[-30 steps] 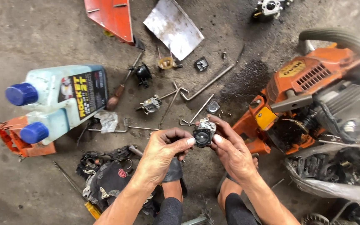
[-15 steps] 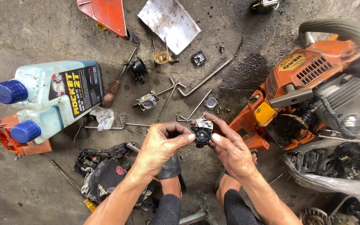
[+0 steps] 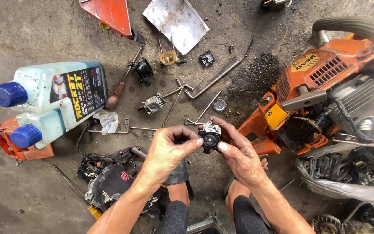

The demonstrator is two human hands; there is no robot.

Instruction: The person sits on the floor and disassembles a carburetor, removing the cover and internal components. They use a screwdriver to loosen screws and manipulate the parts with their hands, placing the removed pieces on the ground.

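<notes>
Both of my hands hold a small carburetor (image 3: 210, 135), a metal block with a black round face, above the concrete floor. My left hand (image 3: 166, 152) pinches its left side with thumb and forefinger. My right hand (image 3: 237, 151) cups it from the right, thumb on the black face. A second small carburetor (image 3: 154, 103) lies on the floor beyond my hands, among several bent metal rods (image 3: 213, 82). My knees show below my wrists.
An orange chainsaw body (image 3: 321, 99) with its covers off lies at the right. A pale two-necked oil jug with blue caps (image 3: 48, 102) lies at the left, over an orange cover (image 3: 9, 143). A dark rag (image 3: 109, 182), a screwdriver (image 3: 120, 89) and a white sheet (image 3: 176, 19) lie around.
My hands keep the carburetor between them, fingers shifting slightly on it. The camera has drifted, so the floor things sit a little differently in view.
</notes>
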